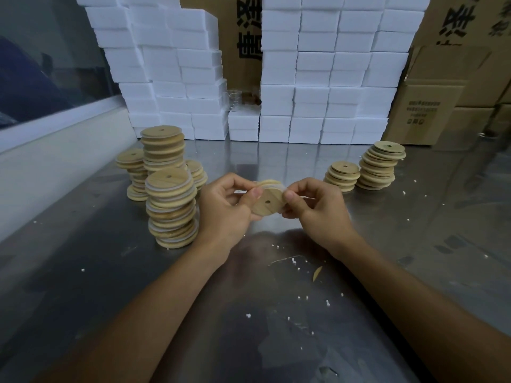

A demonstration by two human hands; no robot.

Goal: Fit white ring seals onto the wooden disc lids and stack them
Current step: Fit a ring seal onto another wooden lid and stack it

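Far to the left of the left hand stand the finished stacks: a low one by the wall, a tall one behind, the nearest sealed stack just beside the left hand, and a short one peeping out behind it. That makes four stacks in which white rims show between the wooden discs, so by my reckoning these lids already carry their seals. Exact lid counts per stack cannot be told; the nearest holds something over a dozen.

The left hand grips the wooden disc lid by its left edge, thumb on the face and fingers curled behind. The lid is held in the air between the two hands, above the steel table, tilted so its centre hole faces the camera. A white ring seal sits along the lid's upper edge, seemingly only partly worked on. The right hand pinches that seal at the lid's right edge with thumb and forefinger. One lid and one seal are in hand.

Beyond the right hand stand two bare stacks, a short one and a taller one, with no white visible between discs. I judge these are the lids left to do, so the job looks well past halfway.
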